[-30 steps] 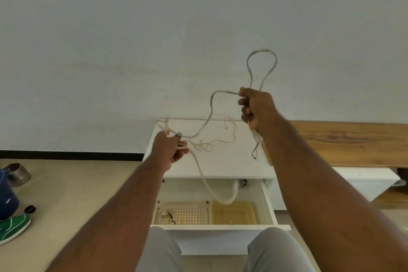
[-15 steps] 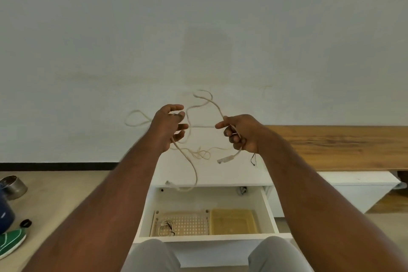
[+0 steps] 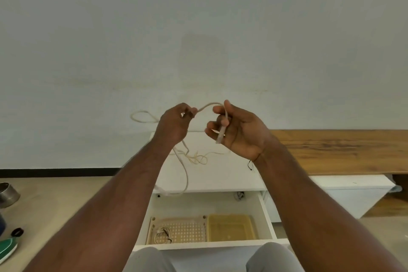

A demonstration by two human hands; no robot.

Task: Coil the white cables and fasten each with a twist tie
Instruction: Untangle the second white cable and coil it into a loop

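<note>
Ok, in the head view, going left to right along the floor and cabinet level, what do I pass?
Round steel bowl → small black ring-shaped object → perforated beige tray holding a coiled cable → translucent yellow plastic bin → long wooden bench top.

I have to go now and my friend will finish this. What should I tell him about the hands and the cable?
Left hand pinches the white cable, with one loop sticking out to its left.
Right hand grips the cable's plug end.
The rest of the cable hangs down over the white cabinet top.
One coiled cable already lies in the perforated tray in the open drawer.
Left: finish coiling this one and tie it. No twist tie is visible.
</note>
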